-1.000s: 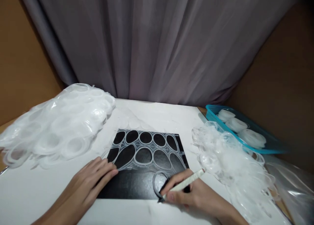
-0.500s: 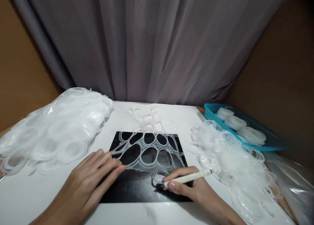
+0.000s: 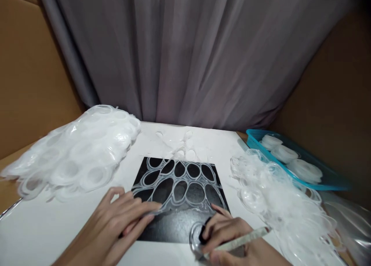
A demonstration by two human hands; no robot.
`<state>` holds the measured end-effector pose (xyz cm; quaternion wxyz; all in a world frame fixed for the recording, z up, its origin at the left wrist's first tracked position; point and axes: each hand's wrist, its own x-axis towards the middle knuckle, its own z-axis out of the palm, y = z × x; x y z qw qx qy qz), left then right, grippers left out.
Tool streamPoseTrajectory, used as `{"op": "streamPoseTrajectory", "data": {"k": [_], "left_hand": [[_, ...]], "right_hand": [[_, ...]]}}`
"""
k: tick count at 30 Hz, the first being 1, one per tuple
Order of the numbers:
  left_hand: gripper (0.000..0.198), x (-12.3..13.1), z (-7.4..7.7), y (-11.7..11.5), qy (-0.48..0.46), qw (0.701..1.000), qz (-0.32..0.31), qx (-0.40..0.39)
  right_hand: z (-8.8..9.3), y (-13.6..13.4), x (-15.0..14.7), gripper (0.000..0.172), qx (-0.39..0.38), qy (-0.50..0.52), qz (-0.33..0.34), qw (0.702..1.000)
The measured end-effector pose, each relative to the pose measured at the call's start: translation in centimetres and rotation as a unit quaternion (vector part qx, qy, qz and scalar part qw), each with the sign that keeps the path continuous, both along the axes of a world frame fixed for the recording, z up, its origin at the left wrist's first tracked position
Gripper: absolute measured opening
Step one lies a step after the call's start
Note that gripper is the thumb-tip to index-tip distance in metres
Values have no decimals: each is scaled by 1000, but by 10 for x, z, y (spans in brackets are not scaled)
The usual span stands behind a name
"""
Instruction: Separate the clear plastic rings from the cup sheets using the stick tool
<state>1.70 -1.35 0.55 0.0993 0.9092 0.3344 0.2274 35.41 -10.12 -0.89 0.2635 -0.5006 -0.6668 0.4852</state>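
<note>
A clear plastic sheet with round holes cut out (image 3: 179, 177) lies over a black cutting mat (image 3: 171, 227) on the white table. My left hand (image 3: 124, 219) pinches the sheet's near edge, its fingers pressed together on the plastic. My right hand (image 3: 228, 235) grips a pale craft knife (image 3: 246, 239) and its fingertips rest on a round clear plastic disc (image 3: 198, 237) at the mat's near right corner.
A tall pile of moulded clear plastic sheets (image 3: 75, 154) sits at the left. A heap of cut plastic scrap (image 3: 278, 200) lies at the right. Behind it a blue basket (image 3: 327, 181) holds stacks of white discs (image 3: 304, 169). A grey curtain (image 3: 185, 53) hangs behind.
My left hand has gone from lying flat beside the mat to pinching and lifting the sheet's near edge. My right hand with the knife has drawn nearer, onto the cut disc.
</note>
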Motion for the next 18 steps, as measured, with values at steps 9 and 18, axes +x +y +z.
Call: {"op": "streamPoseTrajectory", "data": {"k": [9, 18], "left_hand": [[32, 28, 97, 69, -81, 993, 77, 40], [43, 30, 148, 146, -92, 991, 68, 72]], "right_hand": [[27, 23, 13, 22, -19, 18, 55, 998], [125, 70, 88, 21, 118, -39, -41, 991]]}}
